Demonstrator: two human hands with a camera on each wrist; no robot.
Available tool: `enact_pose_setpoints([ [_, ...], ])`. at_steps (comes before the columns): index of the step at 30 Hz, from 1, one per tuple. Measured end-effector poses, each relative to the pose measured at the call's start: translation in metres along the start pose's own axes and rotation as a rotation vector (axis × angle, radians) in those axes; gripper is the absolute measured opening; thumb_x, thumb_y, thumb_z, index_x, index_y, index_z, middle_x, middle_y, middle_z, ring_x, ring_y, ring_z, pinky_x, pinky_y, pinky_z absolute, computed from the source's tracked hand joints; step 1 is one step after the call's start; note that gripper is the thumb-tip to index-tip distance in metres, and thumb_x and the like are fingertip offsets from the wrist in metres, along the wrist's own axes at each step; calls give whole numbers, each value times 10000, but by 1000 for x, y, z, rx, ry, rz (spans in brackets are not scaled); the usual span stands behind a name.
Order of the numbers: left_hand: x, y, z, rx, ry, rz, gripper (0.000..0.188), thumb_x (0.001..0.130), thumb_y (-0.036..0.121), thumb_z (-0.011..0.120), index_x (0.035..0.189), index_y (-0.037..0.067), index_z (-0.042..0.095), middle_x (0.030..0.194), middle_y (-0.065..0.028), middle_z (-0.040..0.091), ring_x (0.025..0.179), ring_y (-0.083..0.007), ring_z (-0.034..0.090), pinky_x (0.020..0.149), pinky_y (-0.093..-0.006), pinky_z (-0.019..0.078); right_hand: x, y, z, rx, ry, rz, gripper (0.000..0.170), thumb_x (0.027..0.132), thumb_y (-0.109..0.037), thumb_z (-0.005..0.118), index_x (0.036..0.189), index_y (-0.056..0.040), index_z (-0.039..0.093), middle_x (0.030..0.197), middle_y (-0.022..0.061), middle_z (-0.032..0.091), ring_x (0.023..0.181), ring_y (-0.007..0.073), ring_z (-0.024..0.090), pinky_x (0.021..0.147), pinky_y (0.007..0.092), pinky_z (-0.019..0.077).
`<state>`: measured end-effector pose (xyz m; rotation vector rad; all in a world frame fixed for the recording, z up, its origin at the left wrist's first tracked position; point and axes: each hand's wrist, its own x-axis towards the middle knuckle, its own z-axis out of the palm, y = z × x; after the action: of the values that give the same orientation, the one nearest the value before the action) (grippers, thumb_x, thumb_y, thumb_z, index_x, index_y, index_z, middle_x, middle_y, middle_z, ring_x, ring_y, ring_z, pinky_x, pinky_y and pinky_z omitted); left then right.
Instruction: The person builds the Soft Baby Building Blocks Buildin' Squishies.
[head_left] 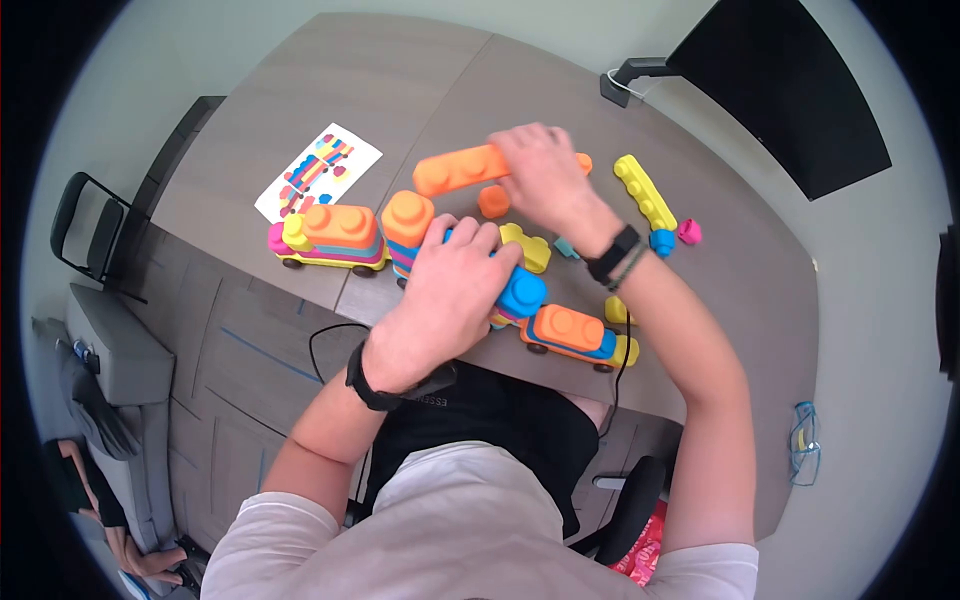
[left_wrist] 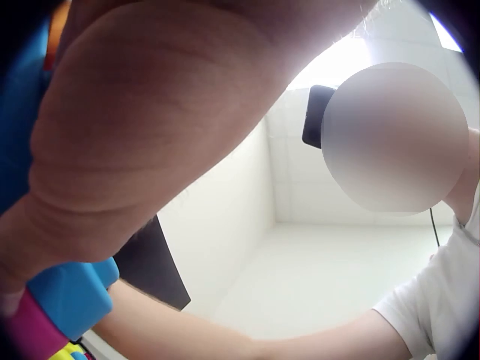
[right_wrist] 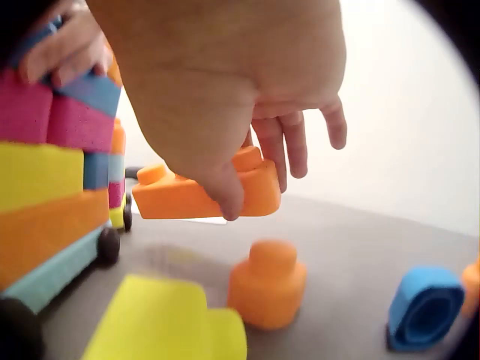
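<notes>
My right hand (head_left: 545,175) pinches a long orange building block (head_left: 455,170) between thumb and fingers, above the table. In the right wrist view the long block hangs over the table with its studs upward. My left hand (head_left: 455,290) lies over the middle stack of a toy block train, fingers bent over its blue top block (head_left: 522,293). Pink, yellow and orange layers (right_wrist: 45,176) sit under it, on a wheeled base. A tall orange block (head_left: 408,218) stands at the stack's left end. Most of the blue top is hidden by my left hand.
Wheeled block cars stand at left (head_left: 340,240) and right (head_left: 570,330). Loose blocks lie beyond: a small orange one (head_left: 493,201), a yellow one (head_left: 528,250), a long yellow one (head_left: 643,192) and a pink one (head_left: 689,231). A picture sheet (head_left: 318,172) and a monitor (head_left: 785,95) are farther off.
</notes>
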<state>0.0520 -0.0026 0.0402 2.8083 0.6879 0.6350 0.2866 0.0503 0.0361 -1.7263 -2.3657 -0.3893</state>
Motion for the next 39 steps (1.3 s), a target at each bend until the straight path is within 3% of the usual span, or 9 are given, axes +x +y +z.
enact_pose_setpoints([
  [2, 0, -1, 2, 30, 22, 2, 576, 709, 118, 961, 1224, 113, 703, 1137, -83, 661, 1199, -327, 643, 1145, -508, 440, -26, 8, -36, 93, 73, 113, 443, 952, -234, 815, 1350, -87, 687, 1267, 107, 751, 1287, 332, 656, 1113, 517, 479],
  [7, 1, -1, -2, 24, -7, 19, 565, 720, 100, 955, 1226, 110, 704, 1156, -91, 671, 1208, -324, 644, 1144, -513, 443, -112, 24, -91, 103, -14, 386, 484, 949, -280, 852, 1349, -45, 714, 1170, 180, 790, 1126, 405, 723, 971, 540, 544],
  [9, 1, -2, -2, -8, -24, -4, 577, 710, 92, 960, 1230, 113, 710, 1156, -89, 680, 1206, -323, 645, 1153, -512, 441, -133, 33, -108, 68, -88, 483, 497, 935, -285, 871, 1343, -41, 725, 1157, 187, 793, 1121, 417, 737, 966, 549, 559],
  [11, -1, -1, -4, 10, -41, -17, 589, 702, 91, 970, 1233, 119, 716, 1152, -85, 686, 1201, -322, 647, 1162, -511, 439, -157, 52, -103, 192, -409, 618, 509, 913, -286, 898, 1328, -45, 730, 1192, 190, 792, 1181, 421, 733, 993, 530, 577],
  [18, 2, 2, -5, 5, -55, -11, 586, 717, 72, 950, 1250, 102, 708, 1153, -91, 681, 1206, -331, 644, 1163, -512, 438, -204, 66, -44, 166, -506, 400, 614, 862, -260, 942, 1380, -52, 688, 1342, 184, 757, 1296, 395, 704, 1042, 526, 580],
  [24, 3, 2, -10, 8, -66, 1, 599, 714, 70, 954, 1258, 101, 705, 1148, -88, 675, 1205, -329, 643, 1178, -511, 436, -181, 61, -42, 198, -705, 405, 576, 917, -262, 907, 1410, -62, 687, 1340, 184, 764, 1269, 391, 720, 1057, 514, 578],
  [31, 3, -4, -28, -41, -126, -39, 546, 703, 46, 961, 1192, 133, 735, 1112, -62, 683, 1157, -314, 646, 1173, -489, 445, -185, 152, -68, 246, -361, 614, 414, 977, -278, 834, 1311, -43, 765, 1123, 188, 814, 1149, 376, 759, 1005, 498, 598],
  [38, 7, -21, -38, -63, -119, -92, 537, 650, 8, 965, 1126, 135, 754, 1060, -50, 694, 1095, -322, 647, 1092, -461, 473, -196, 112, -71, 276, -431, 708, 436, 978, -280, 839, 1323, -29, 750, 1181, 186, 799, 1187, 386, 737, 1011, 499, 587],
  [39, 8, -22, -38, -65, -124, -89, 537, 650, 8, 965, 1126, 135, 754, 1060, -50, 694, 1095, -322, 647, 1092, -461, 473, -200, 109, -68, 294, -386, 646, 423, 984, -270, 827, 1319, -27, 743, 1208, 186, 790, 1193, 396, 727, 1018, 499, 583],
])
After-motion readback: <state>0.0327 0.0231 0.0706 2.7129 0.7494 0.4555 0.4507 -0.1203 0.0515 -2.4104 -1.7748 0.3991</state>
